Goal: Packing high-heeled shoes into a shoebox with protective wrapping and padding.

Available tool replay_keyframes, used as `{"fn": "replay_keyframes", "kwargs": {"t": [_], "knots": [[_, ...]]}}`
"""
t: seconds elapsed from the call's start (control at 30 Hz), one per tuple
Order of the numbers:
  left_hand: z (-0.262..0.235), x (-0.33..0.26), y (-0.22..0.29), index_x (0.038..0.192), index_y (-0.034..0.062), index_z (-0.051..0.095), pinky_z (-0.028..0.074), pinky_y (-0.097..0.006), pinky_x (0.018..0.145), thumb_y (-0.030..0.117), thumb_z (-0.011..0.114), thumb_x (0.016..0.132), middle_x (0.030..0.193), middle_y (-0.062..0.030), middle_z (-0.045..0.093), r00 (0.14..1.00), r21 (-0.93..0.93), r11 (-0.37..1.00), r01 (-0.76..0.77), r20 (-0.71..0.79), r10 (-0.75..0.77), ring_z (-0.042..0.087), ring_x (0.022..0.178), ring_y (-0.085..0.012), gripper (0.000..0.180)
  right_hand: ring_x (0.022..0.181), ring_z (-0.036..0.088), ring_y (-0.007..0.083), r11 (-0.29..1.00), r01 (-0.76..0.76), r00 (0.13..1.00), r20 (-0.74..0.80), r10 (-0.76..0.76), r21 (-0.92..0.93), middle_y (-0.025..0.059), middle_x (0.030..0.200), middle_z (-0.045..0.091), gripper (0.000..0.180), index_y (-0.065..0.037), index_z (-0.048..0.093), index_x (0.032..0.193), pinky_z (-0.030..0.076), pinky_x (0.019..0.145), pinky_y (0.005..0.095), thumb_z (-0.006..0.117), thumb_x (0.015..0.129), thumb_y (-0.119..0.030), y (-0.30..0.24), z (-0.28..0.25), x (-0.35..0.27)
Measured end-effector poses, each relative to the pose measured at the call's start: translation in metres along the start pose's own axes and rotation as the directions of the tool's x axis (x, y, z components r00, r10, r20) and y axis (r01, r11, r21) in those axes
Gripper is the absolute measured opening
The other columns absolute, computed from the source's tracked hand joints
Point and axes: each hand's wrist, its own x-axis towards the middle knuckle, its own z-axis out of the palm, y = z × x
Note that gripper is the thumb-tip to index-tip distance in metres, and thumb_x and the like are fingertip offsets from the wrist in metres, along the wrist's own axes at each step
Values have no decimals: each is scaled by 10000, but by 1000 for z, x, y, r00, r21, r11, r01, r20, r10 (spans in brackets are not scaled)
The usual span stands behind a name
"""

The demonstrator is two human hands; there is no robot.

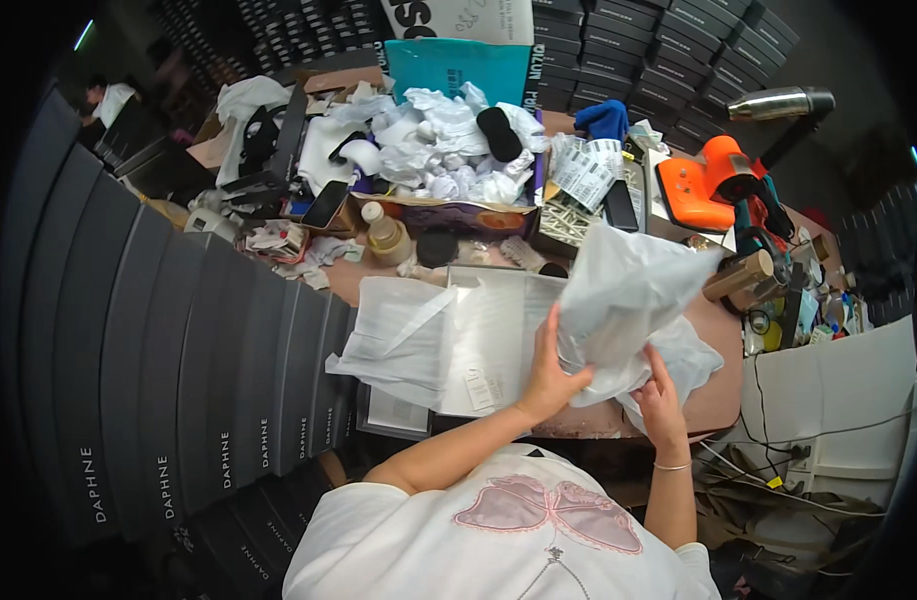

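Note:
In front of me, above the table's right part, is a translucent white plastic bag, puffed out and tilted. Whatever is inside shows only as a faint shape. My left hand is closed on the bag's lower left side, thumb toward me. My right hand grips its lower folds, with the index finger pointing up along the plastic. More crumpled white plastic lies just behind the right hand; I cannot tell if it belongs to the same bag. Left of the bag sits an opened white-lined box, white tissue paper spread over its left side.
Tall stacks of dark grey shoeboxes rise along the left. Behind the work spot stand a carton of crumpled paper, a bottle and a tray of small packets. An orange device and metal lamp are at right.

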Motion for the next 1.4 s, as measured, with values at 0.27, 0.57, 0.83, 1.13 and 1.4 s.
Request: {"fn": "replay_keyframes", "kwargs": {"t": [0.27, 0.57, 0.83, 1.13, 1.4], "knots": [[-150, 0, -16, 1406, 76, 394, 176, -631, 1073, 346, 757, 746, 1426, -232, 341, 984, 880, 441, -177, 155, 87, 298, 1337, -395, 800, 1034, 580, 199, 950, -90, 996, 7, 92, 297, 97, 1180, 579, 511, 35, 472, 1272, 467, 919, 340, 667, 868, -209, 36, 60, 15], [-288, -16, -98, 1407, 8, 332, 443, -410, 933, 169, 722, 799, 1261, -206, 522, 835, 410, 731, 546, -330, -440, 541, 1132, -312, 740, 974, 631, 374, 597, 65, 877, 331, 348, -800, 269, 1060, 635, 611, 66, 577, 1115, 483, 854, 410, 715, 774, -422, 195, 192, 62], [-290, 1, -21, 1235, -36, 483, 507, -246, 765, 24, 623, 874, 1054, -93, 648, 864, -305, 923, 236, -368, -342, 622, 896, -111, 392, 930, 633, 418, 554, 129, 823, 400, 402, -822, 292, 971, 640, 684, 124, 567, 1083, 505, 800, 449, 671, 774, -477, 230, 183, 70], [-245, -43, 41, 1442, 97, 335, 532, -289, 800, -5, 564, 884, 1222, -129, 562, 871, -615, 703, 358, -50, -488, 626, 931, -147, 611, 879, 645, 387, 407, 218, 869, 366, 332, -887, 263, 993, 633, 720, 128, 497, 1182, 518, 789, 441, 617, 796, -467, 219, 197, 51], [-268, -106, -52, 1364, 42, 432, 443, -304, 979, 155, 514, 958, 1253, -90, 559, 739, -427, 702, 570, -107, -665, 560, 1115, -181, 430, 610, 581, 184, 831, -95, 860, 375, 345, -548, 110, 704, 632, 219, 47, 648, 910, 479, 609, 323, 612, 872, -165, 114, 69, 9]]}}
